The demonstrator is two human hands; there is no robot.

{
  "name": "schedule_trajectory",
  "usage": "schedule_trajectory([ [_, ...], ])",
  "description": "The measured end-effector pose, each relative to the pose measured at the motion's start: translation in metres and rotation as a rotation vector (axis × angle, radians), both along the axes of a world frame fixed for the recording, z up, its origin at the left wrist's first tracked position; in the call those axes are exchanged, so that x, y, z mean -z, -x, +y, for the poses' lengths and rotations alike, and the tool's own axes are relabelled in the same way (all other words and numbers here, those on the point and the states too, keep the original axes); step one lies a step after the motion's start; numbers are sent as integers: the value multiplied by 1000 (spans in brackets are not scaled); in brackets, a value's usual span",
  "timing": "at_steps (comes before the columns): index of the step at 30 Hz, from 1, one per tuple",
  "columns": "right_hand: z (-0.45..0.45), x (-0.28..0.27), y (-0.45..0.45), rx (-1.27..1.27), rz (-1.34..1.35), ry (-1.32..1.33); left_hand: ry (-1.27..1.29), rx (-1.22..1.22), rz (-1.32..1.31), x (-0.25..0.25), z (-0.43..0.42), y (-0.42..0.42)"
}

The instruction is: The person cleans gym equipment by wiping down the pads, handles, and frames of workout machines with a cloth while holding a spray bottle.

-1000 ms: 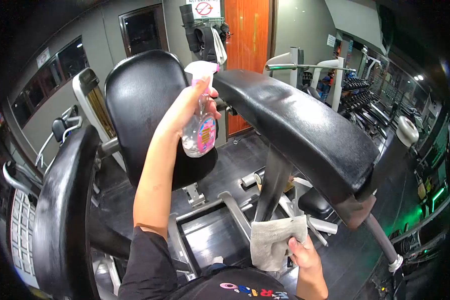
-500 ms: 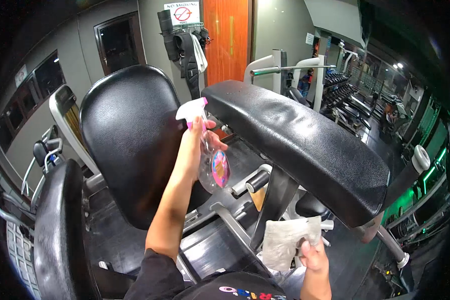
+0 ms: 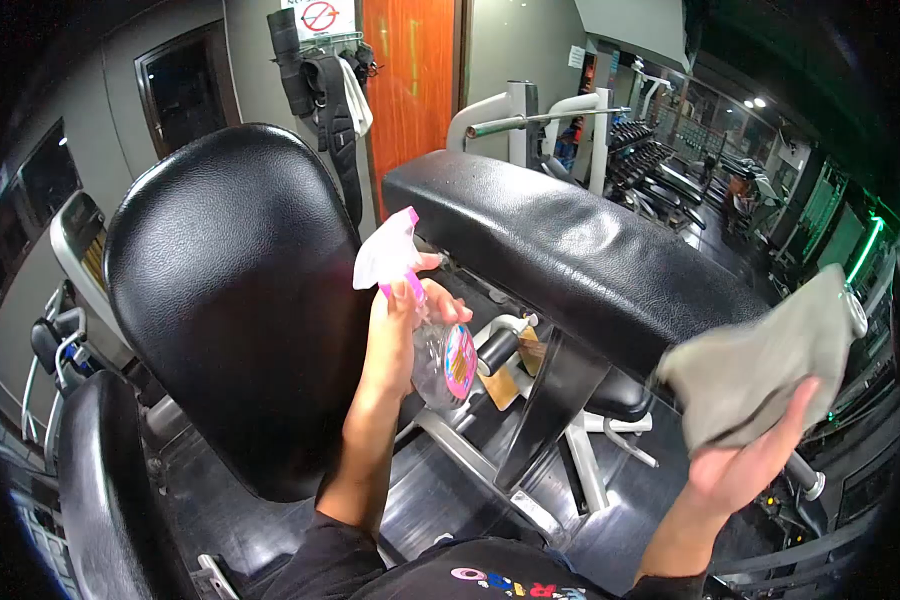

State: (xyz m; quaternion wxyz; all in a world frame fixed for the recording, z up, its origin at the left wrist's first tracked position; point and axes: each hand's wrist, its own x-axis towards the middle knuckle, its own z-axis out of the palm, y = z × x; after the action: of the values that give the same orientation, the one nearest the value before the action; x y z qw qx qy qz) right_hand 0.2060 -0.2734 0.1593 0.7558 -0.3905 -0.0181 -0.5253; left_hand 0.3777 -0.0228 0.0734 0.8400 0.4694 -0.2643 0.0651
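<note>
My left hand point(image 3: 410, 310) is wrapped round the neck of a clear spray bottle point(image 3: 432, 355) with a white and pink trigger head, held upright in front of the machine. In my right hand point(image 3: 755, 460) is a grey cloth point(image 3: 770, 360), slightly blurred and spread over the fingers. The cloth is at the near right end of a long black padded cushion point(image 3: 570, 235); I cannot tell whether it touches it. To the left of the bottle stands a large black backrest pad point(image 3: 235, 290).
Another black pad point(image 3: 115, 490) is at the lower left. Metal frame bars point(image 3: 480, 465) run below the cushion. Behind are an orange door point(image 3: 415, 90), hanging straps point(image 3: 332, 115) and a dumbbell rack point(image 3: 635, 155).
My right hand has risen and moved right with the cloth, which is now spread wider. The left hand with the bottle is slightly lower. The view has shifted to the right.
</note>
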Motion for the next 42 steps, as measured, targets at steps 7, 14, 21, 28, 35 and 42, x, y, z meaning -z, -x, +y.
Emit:
schedule_trajectory([
  [7, 56, -45, -99, 948, 12, 1439, -57, 30, -127, 10, 8, 4],
  [14, 124, -11, -208, 595, 694, 1956, 26, 123, -187, 18, 13, 13],
  [21, 151, -28, -294, 253, 667, 2119, 52, 189, -179, 19, 12, 16],
  [28, 176, -38, -340, 144, 800, 2180, -14, 164, -191, 22, 17, 18],
  [35, 150, -25, -279, 351, 567, 2287, -21, 146, -128, 18, 17, 21],
  [42, 188, -32, -320, 261, 719, 2148, -55, 150, -134, 16, 16, 20],
])
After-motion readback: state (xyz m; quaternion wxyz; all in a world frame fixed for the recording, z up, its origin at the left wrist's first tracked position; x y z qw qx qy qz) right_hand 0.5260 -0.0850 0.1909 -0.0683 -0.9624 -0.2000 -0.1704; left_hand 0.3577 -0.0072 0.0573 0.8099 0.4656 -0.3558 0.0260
